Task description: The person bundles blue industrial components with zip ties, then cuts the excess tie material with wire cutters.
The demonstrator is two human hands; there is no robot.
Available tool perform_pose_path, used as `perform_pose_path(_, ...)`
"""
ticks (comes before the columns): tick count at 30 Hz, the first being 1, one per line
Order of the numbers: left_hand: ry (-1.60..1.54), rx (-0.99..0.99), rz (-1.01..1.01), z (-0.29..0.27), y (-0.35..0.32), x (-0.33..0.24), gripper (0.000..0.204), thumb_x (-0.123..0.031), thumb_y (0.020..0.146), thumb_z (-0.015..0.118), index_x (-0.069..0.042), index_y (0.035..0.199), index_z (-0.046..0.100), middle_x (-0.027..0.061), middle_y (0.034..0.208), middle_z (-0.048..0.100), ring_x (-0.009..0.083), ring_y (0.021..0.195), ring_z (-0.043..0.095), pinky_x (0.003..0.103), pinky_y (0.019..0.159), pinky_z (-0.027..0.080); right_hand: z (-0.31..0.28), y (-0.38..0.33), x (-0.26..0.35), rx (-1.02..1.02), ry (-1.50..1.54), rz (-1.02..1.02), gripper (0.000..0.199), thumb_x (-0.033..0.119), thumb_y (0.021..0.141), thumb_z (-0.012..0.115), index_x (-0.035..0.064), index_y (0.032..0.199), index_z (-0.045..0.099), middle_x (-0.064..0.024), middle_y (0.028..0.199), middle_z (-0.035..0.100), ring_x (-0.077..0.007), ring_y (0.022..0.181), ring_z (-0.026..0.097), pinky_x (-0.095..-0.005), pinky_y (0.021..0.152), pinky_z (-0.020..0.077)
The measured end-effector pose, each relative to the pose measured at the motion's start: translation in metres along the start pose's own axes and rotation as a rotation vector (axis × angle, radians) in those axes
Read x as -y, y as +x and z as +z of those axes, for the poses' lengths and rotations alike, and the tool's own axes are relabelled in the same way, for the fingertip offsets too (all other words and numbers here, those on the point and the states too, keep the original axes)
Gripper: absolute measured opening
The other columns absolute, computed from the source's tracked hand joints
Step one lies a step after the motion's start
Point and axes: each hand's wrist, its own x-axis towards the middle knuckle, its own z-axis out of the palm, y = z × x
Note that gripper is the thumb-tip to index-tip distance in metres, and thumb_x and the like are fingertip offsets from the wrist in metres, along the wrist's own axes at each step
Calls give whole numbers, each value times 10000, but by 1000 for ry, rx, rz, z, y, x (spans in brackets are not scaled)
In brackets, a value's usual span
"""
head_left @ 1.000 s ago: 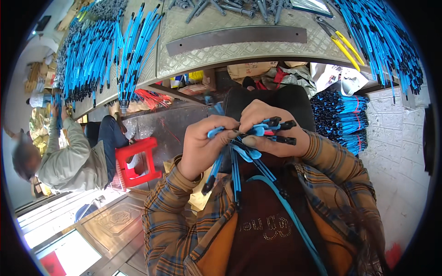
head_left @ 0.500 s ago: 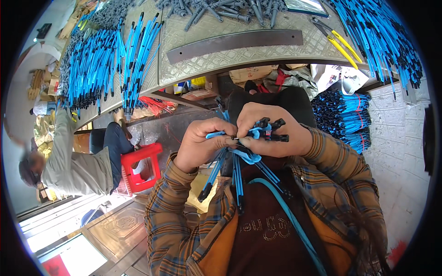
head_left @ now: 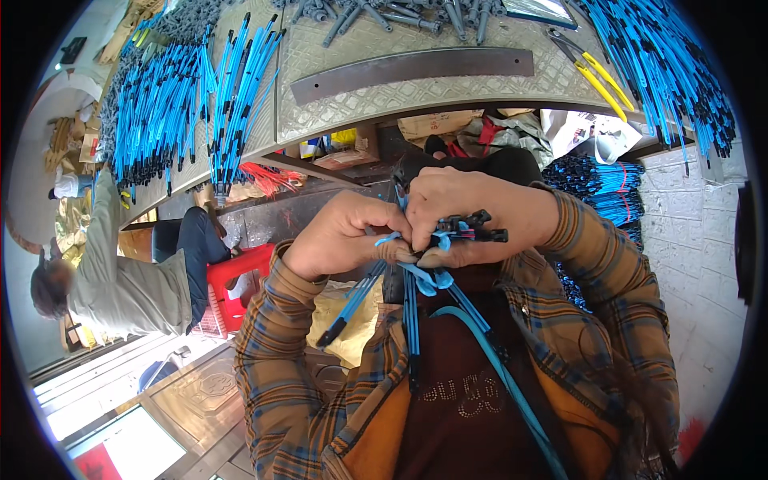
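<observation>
Pinching a bundle of blue cables w/ black plug ends at chest height, the person's left hand and right hand meet in front of a dark brown shirt. Left fingers are closed on the blue strands just below a knot-like wrap; right hand is clamped over the black connector tips, which stick out to the right past its fingers. Loose cable ends hang down from both fists, one fanning toward the lower left, another looping down across the shirt. Both arms wear plaid flannel sleeves.

Beyond the hands, a metal workbench w/ tread-plate top carries a flat steel bar, yellow-handled pliers and grey parts at the far edge. Rows of more blue cables drape over the bench at left & right. Beside it at left, another person in a grey top sits on a red stool, well apart from the hands.
</observation>
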Motion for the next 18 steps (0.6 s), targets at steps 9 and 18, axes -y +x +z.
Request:
perform_pose_path(9,367,-332,290,6,12,5,238,-77,711,734,-16,905,610,35,807,597,91,734,581,237,626,458,2,-3,-12,-95,-63,89,235,264,816,620,103,970,545,-53,867,518,-242,843,486,-367,763,363)
perform_pose_path(18,-406,-287,-40,20,-10,3,213,-68,785,655,-8,968,562,8,830,578,74,810,545,216,719,431,7,-9,-17,-203,-107,108,230,286,808,646,110,928,561,-40,832,518,-236,800,505,-339,731,367)
